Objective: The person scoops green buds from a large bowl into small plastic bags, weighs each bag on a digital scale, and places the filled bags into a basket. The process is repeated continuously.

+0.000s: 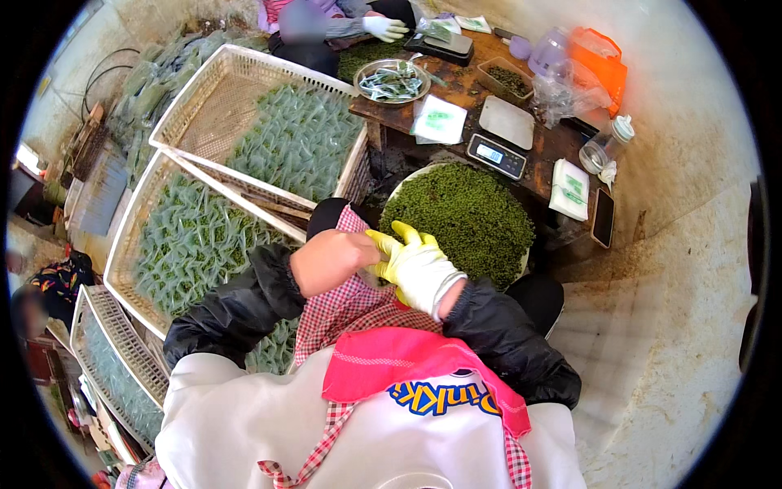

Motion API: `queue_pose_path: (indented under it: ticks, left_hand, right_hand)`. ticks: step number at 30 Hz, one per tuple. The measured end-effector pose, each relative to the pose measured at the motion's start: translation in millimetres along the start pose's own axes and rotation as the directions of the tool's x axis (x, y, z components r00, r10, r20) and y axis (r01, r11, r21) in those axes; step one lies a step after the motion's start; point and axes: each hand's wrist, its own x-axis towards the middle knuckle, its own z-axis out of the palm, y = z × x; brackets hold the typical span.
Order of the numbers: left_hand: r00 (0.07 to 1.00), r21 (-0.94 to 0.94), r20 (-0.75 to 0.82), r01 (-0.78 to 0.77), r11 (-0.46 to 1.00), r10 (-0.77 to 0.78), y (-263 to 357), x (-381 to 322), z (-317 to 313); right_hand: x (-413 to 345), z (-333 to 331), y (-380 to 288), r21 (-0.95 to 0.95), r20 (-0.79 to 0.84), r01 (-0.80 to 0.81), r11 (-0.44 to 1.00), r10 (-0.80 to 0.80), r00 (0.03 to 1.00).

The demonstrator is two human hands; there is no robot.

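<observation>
My bare left hand [335,260] and my right hand [421,266], in a white glove with yellow fingers, meet above my lap. The left fingers are curled by the right fingertips, and a small, partly see-through thing seems to lie between them; it is mostly hidden. Just beyond the right hand stands a round tub heaped with small green pellets [464,220]. Left of my hands, a white plastic crate [131,244] holds many small clear bags with green contents [189,244]. A digital scale [506,122] with a lit display rests on the wooden table.
Another crate [183,110] of filled bags adjoins the first. The wooden table [452,79] bears bag stacks [441,119], a metal bowl of packets [391,81], a pellet container [505,78], a jar [605,147] and a phone [602,218]. A co-worker's gloved hand [385,28] is at the far side.
</observation>
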Motion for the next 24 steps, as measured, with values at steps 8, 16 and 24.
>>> queue_pose_path:
  ticks: [8,16,24]
  left_hand:
    - [0.986,0.085,-0.109,0.139,0.987,-0.129,7.9,-34.8,0.5]
    - [0.981,0.027,-0.14,0.141,0.99,-0.136,10.3,-56.9,1.6]
    - [0.96,0.119,-0.23,0.192,0.974,-0.161,15.6,-62.0,4.8]
  right_hand:
    - [33.3,-20.3,-19.1,-0.035,0.323,-0.061,0.997,0.07,0.944]
    - [32.9,-13.2,-44.1,-0.149,0.377,-0.04,0.988,0.094,0.921]
    - [35.9,-39.3,-53.5,-0.253,0.207,0.07,0.965,-0.017,0.978]
